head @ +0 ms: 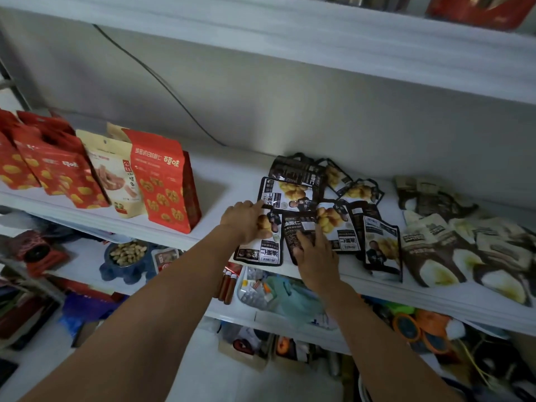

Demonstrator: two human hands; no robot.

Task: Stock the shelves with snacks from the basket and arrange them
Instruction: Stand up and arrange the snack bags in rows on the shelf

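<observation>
1. The left hand (245, 220) lies open on one black-and-white packet (261, 250), forefinger stretched out.
2. The right hand (317, 256) presses straight fingers on one dark packet (300, 227) just beside it.
3. With these two, about nine packets (290, 195) lie flat and overlapping on the shelf (232, 175).
4. To their right lie brown-and-white bags (429, 250); I cannot tell how many.
5. On the left, at least three red bags (165, 181) and two cream bags (116, 175) stand upright.
</observation>
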